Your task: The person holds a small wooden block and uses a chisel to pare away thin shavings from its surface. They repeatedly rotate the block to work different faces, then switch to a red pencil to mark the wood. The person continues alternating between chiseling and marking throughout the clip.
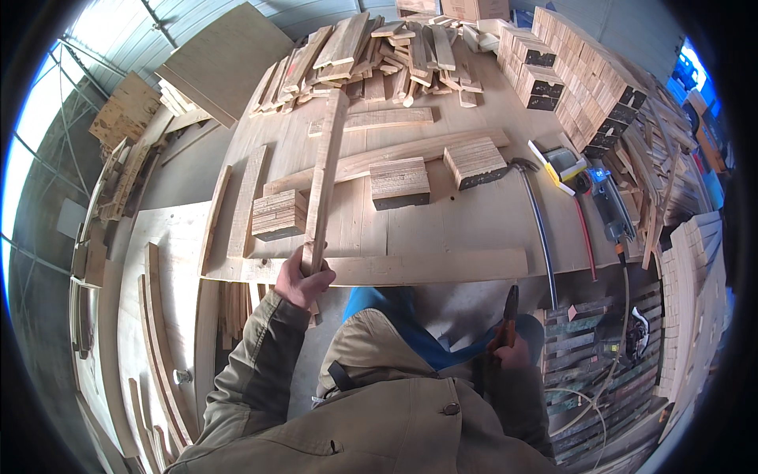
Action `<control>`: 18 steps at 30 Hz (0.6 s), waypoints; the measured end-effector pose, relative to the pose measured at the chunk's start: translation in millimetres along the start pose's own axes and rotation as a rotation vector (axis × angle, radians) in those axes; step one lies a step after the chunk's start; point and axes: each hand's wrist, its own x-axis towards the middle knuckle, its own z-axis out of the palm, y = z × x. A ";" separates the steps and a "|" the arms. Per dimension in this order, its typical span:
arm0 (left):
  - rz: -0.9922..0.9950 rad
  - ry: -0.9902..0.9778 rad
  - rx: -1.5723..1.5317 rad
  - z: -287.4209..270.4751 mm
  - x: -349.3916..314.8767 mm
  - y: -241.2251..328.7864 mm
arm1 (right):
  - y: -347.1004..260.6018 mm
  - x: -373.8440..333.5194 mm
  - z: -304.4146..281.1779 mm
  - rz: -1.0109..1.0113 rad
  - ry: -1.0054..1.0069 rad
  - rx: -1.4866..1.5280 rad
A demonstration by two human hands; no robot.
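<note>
Across the bench [466, 227], offcuts [379, 67] crowd twelve o'clock; left grip [300, 283] clasps a batten [324, 166] at eight, right grip [515, 355] clasps pliers [510, 314] at four

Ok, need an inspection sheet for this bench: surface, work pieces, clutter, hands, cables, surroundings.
Surface: pale wooden tabletop, pieces spread across it.
Work pieces: wooden strip, near end held, unclear whether its far end rests on anything; pliers, held off the near edge.
Clutter: offcut heap at the far side; hammer at right, handle overhanging the near edge.
Hands: left grips the strip; right grips the pliers.
Cables: pale hose hangs from the blue tool.
Surroundings: block stack at far right; slatted pallet below, right.
</note>
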 end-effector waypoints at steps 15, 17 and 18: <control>0.095 0.246 0.087 -58.6 31.1 33.7 | -2.6 -5.0 6.3 0.000 -0.008 0.034; 0.119 0.256 0.112 -60.5 44.8 40.9 | -2.5 -7.4 6.6 0.009 -0.003 0.029; 0.131 0.258 0.126 -62.5 53.8 44.0 | -2.0 -8.5 6.4 0.017 0.007 0.017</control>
